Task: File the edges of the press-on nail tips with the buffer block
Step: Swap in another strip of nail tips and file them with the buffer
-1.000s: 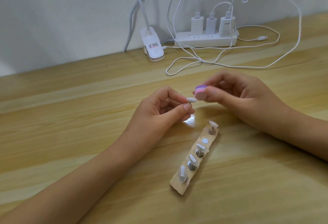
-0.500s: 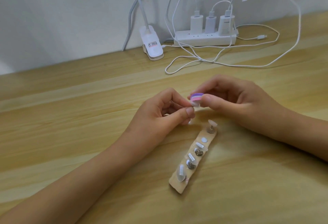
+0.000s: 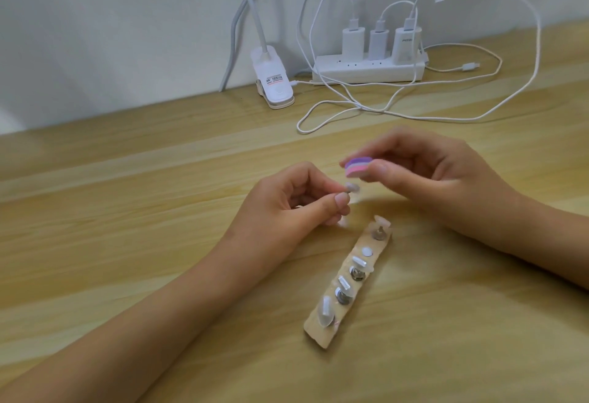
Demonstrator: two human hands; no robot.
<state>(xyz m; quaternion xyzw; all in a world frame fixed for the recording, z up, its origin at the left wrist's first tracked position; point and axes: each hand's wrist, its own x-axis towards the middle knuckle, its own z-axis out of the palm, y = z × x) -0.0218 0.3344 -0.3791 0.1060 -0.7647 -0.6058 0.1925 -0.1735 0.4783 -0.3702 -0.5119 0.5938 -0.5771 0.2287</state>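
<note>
Buffer block (image 3: 454, 166) above nail tip (image 3: 447, 187); strip (image 3: 347, 284) nearer.

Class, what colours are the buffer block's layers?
The buffer block is purple above pink; head view.

- Two hands are showing: left hand (image 3: 287, 208), right hand (image 3: 439, 173).
- One buffer block (image 3: 454, 167) is showing.
- Probably five nail tips (image 3: 325, 310) are showing: one blurred held nail tip (image 3: 447, 187), four on one holder strip (image 3: 322, 335).
- Three chargers (image 3: 353, 40) are sitting in one power strip (image 3: 366, 69).
- One clip lamp (image 3: 274, 80) is standing.
</note>
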